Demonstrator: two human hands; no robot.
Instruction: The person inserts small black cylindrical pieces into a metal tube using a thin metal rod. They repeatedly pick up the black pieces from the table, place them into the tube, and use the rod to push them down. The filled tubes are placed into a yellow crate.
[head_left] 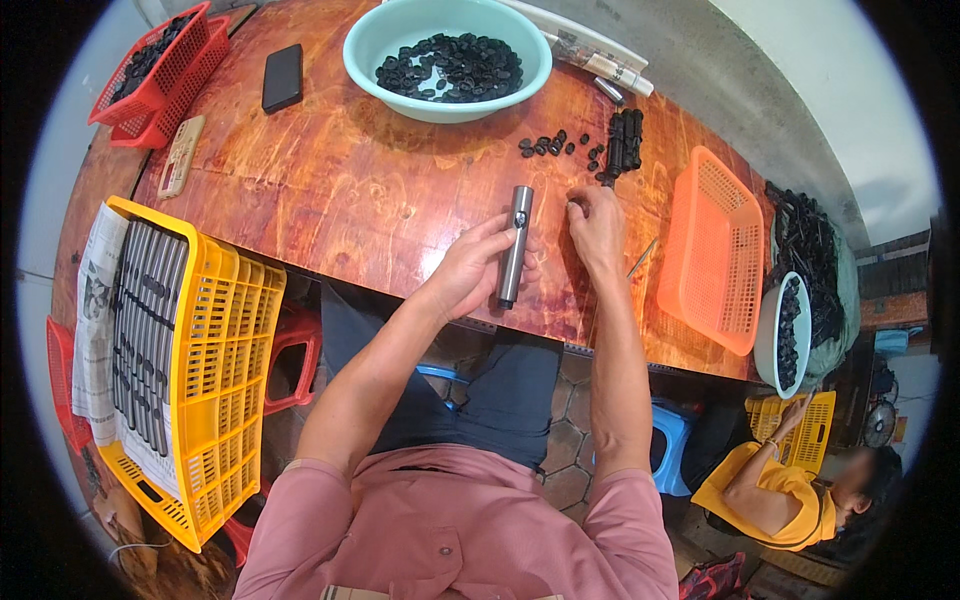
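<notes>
My left hand (478, 262) is closed around a grey metal tube (513, 262), held upright above the table's near edge. The tube has a dark oval spot on its upper side and a black piece at its lower end. To its right, my right hand (599, 232) is over the table with fingers curled and pinched together; whatever lies between them is hidden. Just beyond that hand are several small black oval pieces (553, 146), loose on the wood, and a bundle of black cylindrical parts (625, 140). A thin rod (643, 258) lies beside my right wrist.
A teal basin (450, 112) of black pieces stands at the back. On the left are a phone (283, 78), red baskets (178, 85) and a yellow crate (225, 370) of metal tubes. An orange basket (712, 255) sits right; a person in yellow (770, 495) works beyond.
</notes>
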